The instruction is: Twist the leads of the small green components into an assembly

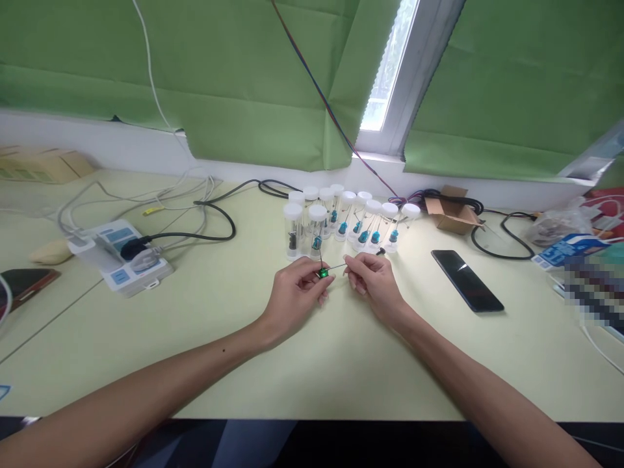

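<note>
Near the middle of the table, my left hand (299,286) pinches a small shiny green part (323,273) with a thin dark stem pointing up. My right hand (373,279) is closed on a thin metal rod (337,266), whose far end reaches to the green part. A black knob (381,251) shows just behind the right hand; whether it belongs to the rod I cannot tell. Just beyond both hands stand several clear tubes (292,231) with white caps, most holding small blue parts and one a dark part.
A phone (467,281) lies to the right, with an open cardboard box (451,214) behind it. A white power strip (131,257) with plugs and cables (214,208) is at the left. Farther right are a plastic bag (556,221) and a blue-and-white pack (568,250).
</note>
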`<state>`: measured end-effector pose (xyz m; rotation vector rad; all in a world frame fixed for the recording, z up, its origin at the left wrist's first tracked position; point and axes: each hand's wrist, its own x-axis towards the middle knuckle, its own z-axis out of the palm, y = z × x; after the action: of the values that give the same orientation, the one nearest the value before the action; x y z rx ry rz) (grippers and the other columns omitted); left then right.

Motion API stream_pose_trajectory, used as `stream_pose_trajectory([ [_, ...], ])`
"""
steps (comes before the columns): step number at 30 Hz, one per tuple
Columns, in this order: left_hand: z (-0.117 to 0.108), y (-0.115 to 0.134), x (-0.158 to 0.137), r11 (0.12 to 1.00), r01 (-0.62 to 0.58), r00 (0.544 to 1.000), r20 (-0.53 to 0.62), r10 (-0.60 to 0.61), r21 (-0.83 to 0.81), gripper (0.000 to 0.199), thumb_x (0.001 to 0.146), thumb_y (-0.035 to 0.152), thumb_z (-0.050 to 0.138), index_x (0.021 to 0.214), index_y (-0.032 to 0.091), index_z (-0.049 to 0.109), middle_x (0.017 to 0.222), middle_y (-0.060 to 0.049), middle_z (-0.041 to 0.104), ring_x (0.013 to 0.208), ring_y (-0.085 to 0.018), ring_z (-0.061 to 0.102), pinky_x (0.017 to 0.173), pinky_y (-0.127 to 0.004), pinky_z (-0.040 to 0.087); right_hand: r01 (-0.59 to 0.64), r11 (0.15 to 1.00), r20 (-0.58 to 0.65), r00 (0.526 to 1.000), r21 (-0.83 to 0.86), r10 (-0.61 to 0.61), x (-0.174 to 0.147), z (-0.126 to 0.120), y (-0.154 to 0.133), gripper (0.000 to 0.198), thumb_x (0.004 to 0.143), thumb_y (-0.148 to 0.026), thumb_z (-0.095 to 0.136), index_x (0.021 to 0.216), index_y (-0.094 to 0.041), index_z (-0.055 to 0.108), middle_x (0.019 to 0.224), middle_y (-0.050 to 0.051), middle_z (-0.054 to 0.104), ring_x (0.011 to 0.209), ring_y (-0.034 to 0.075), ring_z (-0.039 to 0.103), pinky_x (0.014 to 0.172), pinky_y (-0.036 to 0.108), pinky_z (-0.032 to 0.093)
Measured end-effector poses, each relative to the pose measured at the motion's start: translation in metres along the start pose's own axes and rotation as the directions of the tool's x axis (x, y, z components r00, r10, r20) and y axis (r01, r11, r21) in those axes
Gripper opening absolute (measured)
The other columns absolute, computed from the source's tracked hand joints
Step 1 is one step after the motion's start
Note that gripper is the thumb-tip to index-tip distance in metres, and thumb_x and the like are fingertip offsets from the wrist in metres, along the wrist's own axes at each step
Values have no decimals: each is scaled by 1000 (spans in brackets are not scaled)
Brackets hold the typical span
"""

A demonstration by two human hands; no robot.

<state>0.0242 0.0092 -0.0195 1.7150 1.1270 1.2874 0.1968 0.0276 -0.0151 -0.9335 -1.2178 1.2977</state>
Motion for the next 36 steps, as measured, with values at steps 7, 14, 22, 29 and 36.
stream_pose_trajectory([
  [7, -4, 0, 1, 997, -37, 999, -10, 38, 75, 17, 86, 32, 64, 95, 19, 70, 87, -3, 59, 58, -11, 60, 57, -26, 53, -29, 997, 41, 999, 73, 26, 1, 1, -1, 30, 78, -42, 74, 67, -15, 67, 52, -4, 50, 41, 5, 34, 40, 23, 23],
  [14, -5, -2, 3, 992, -37, 999, -23, 40, 121, 17, 84, 31, 65, 95, 19, 72, 84, -3, 59, 60, -12, 59, 60, -26, 52, -159, 968, 72, 986, 196, 147, 5, -2, 4, 29, 70, -39, 80, 82, -17, 65, 55, -4, 57, 43, 5, 38, 39, 20, 24],
  [22, -6, -4, 5, 999, -18, 1000, -25, 19, 36, 24, 83, 32, 68, 103, 19, 70, 80, -2, 57, 56, -10, 54, 53, -24, 46, -201, 921, 112, 979, 334, 173, 6, 0, 6, 26, 68, -34, 83, 77, -15, 68, 60, -2, 59, 46, 4, 41, 40, 18, 30],
  [29, -4, 2, 5, 988, 103, 994, -13, -105, -112, 24, 80, 34, 72, 98, 19, 68, 66, 3, 54, 49, -9, 49, 49, -24, 41, -284, 842, 202, 956, 460, 212, 9, -2, 6, 24, 71, -29, 83, 85, -13, 73, 69, 1, 62, 54, 3, 47, 46, 12, 42],
  [36, -5, 4, 5, 944, 227, 974, 49, -222, -238, 25, 78, 35, 74, 95, 18, 66, 52, 5, 52, 45, -8, 46, 48, -23, 39, -296, 798, 266, 948, 525, 176, 9, -2, 4, 22, 71, -24, 84, 88, -14, 74, 77, 1, 66, 63, 3, 55, 61, 9, 51],
])
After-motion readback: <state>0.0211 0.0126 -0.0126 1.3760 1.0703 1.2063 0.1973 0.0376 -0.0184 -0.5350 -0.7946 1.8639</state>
